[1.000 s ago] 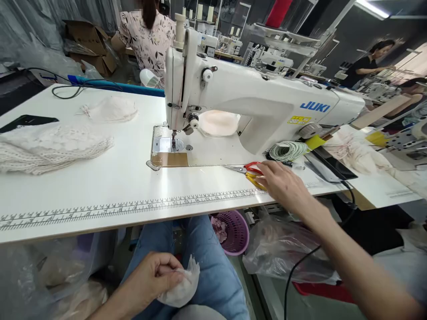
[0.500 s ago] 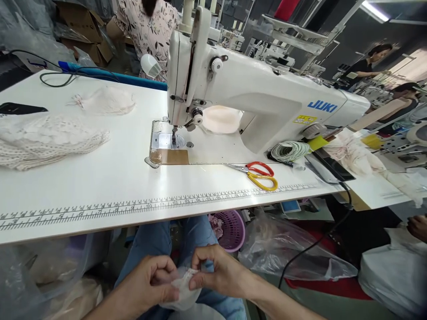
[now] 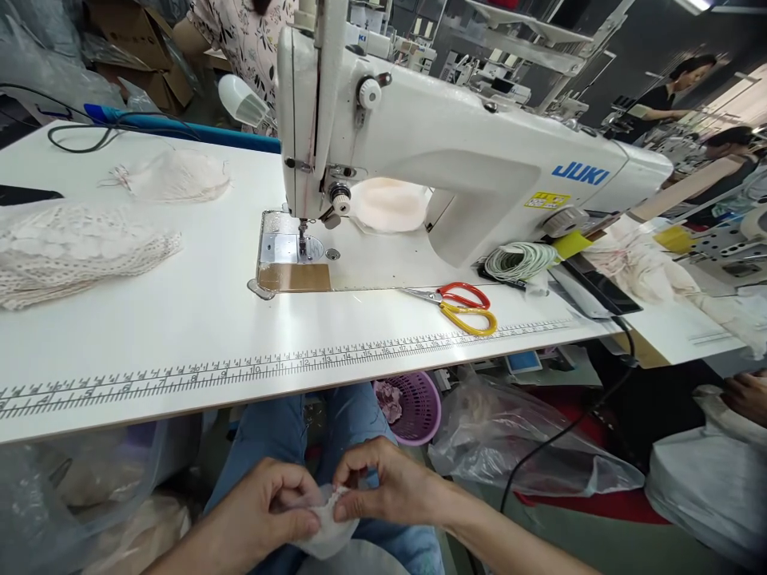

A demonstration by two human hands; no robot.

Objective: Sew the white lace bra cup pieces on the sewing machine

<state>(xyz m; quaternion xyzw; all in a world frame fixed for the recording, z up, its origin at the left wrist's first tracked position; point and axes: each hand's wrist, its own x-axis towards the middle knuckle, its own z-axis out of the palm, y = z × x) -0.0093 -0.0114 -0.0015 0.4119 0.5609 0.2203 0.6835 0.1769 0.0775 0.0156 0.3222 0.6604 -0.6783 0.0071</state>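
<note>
Left hand: closed in a pinch, thumb and fingers on the white fabric piece; some fingertips hidden behind the fold.
Right hand: also pinching, thumb and fingers on the piece's gathered upper edge; far fingertips hidden.
White fabric piece: between both hands, below the table's front edge, over the lap. Thin, partly see-through; full outline covered by fingers, can't make out the seam.
Table: white, printed ruler along front edge; left end cut off by frame.
JUKI machine: on table toward the back edge, head top out of frame. Needle tip too small to tell.
Scissors: near front edge, right of the needle plate, red and yellow handles, nobody touching.
Lace stack: left part of table, its left side cut off.
Small fabric bundle: near back edge, beyond lace.
Pale padded piece: behind the machine arm, partly hidden.
Dark flat object: left, cut off; can't confirm type.
Cord coil: near table's right end, beside machine pillar.
Purple basket: under front edge, partly covered by table.
Co-worker's hand: far right, cropped, grip can't tell.
</note>
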